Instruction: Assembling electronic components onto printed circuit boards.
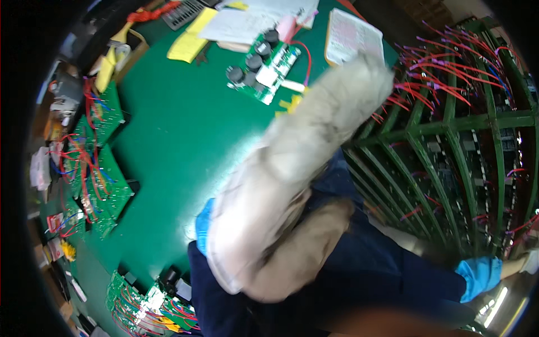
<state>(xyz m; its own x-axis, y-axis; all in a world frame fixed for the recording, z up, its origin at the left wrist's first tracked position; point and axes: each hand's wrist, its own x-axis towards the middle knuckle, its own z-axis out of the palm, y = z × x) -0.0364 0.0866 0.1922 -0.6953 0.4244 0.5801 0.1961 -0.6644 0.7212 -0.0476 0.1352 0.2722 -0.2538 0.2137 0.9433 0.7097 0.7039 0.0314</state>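
Observation:
My left hand (pixel 281 174), in a soiled white glove, looms large and blurred in the middle. Its fingers stretch to the upper right, with the thumb lower and apart; I see nothing held. A bit of blue cuff (pixel 203 224) shows behind it. Beyond the fingertips lies a green circuit board (pixel 264 70) with several black round parts and a red wire. Far out at the right edge is my right hand (pixel 530 263), also in a white glove, past a blue cuff (pixel 480 278). Its fingers are cut off by the picture's rim.
A green tabletop (pixel 163 151) spreads out on the left. Wired circuit boards stand at its left side (pixel 101 174) and near edge (pixel 149 303). Papers (pixel 247 25) and a card sheet (pixel 353 36) lie at the back. On the right is a green metal rack (pixel 449 123) with many red wires.

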